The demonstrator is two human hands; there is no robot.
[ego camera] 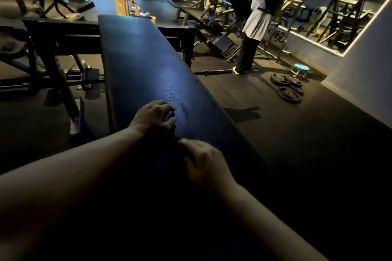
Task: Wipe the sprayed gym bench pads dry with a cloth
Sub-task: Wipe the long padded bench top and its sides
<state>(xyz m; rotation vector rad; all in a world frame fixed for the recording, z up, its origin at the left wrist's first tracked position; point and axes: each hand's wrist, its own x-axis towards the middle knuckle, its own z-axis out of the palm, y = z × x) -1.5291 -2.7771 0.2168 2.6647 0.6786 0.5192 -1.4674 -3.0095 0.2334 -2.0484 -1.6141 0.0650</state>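
Bench pad, long axis running away from viewer toward far left; L hand curled on near part, R hand blurred, holds unclear; wall writing unreadable.

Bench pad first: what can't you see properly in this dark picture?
Head view:
1. Cloth: not findable; shadow hides whatever lies under the left hand.
2. Right hand: motion-blurred, grip unclear.
3. Bench pad: near end lost in darkness; wet patches uncertain.
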